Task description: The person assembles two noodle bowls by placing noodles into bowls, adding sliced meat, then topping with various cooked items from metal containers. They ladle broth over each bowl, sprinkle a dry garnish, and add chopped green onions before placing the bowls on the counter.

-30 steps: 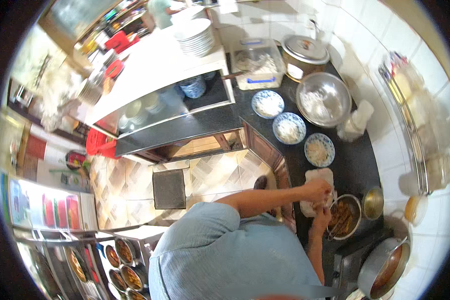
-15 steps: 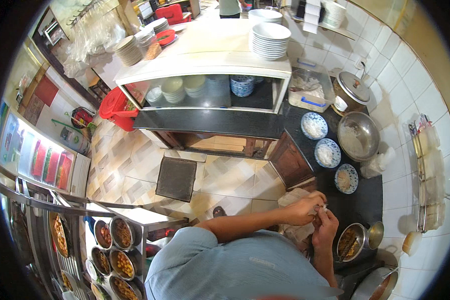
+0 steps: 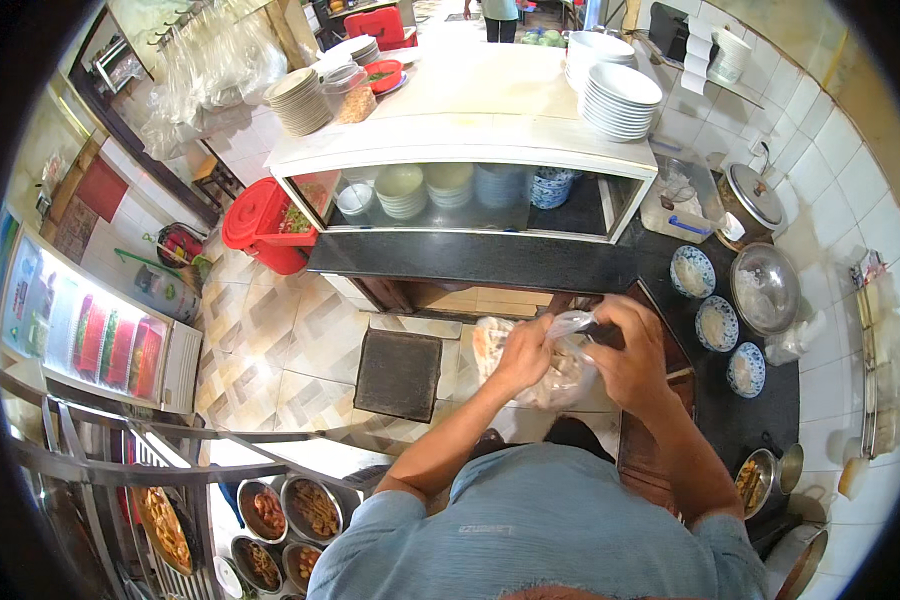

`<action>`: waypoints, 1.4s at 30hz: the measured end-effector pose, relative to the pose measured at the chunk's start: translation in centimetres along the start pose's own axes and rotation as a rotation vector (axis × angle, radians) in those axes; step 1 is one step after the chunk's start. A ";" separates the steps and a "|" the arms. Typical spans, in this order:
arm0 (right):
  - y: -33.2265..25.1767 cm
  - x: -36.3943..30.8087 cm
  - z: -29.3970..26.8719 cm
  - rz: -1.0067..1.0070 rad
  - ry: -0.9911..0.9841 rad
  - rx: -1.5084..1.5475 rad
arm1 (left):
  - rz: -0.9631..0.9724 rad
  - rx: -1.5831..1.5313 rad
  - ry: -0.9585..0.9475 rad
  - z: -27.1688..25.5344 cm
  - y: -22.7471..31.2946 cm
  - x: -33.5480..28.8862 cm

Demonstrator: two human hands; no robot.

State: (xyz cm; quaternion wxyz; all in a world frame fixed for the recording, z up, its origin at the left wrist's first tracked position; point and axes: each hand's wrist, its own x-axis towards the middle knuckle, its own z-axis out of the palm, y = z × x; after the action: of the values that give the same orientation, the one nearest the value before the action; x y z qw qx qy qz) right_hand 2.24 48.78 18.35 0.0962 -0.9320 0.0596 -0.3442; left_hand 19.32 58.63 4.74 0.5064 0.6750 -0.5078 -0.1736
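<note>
Head view: nearest is the person's blue shirt (image 3: 530, 530), with the forearms reaching forward from its sleeves. Just ahead, the left hand (image 3: 526, 356) has its grip clamped on the upper part of a clear plastic bag (image 3: 564, 378) with pale contents, which hangs above the tiled floor (image 3: 290, 345). The right hand (image 3: 632, 350) is at the bag's gathered neck, thumb and forefinger apart; I cannot tell whether its grip pinches the plastic. A dark mat (image 3: 398, 375) lies on the floor beyond the left forearm. To the right, the dark counter (image 3: 735, 425) carries a pan of food (image 3: 754, 482) and, farther along, three blue-and-white bowls (image 3: 718, 324) beside a metal bowl (image 3: 766, 288). Farther off, a white-topped case (image 3: 470, 115) bears stacked white plates (image 3: 620, 102).
</note>
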 end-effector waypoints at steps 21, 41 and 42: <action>15.8 26.4 28.2 0.465 -1.348 1.564 | 0.099 0.464 0.382 -18.3 -4.0 16.7; 11.6 37.0 26.9 0.270 -0.507 1.492 | 0.111 0.891 0.682 -39.4 -6.9 23.0; 12.2 36.8 26.0 0.404 -0.581 1.461 | -0.086 0.863 0.735 -40.2 -6.9 23.1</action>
State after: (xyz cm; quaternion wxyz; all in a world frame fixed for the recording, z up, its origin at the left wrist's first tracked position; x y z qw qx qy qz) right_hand 46.53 34.00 19.51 0.7524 -0.6573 -0.0405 -0.0164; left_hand 62.68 58.95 22.42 0.3207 0.8568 -0.2953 0.2754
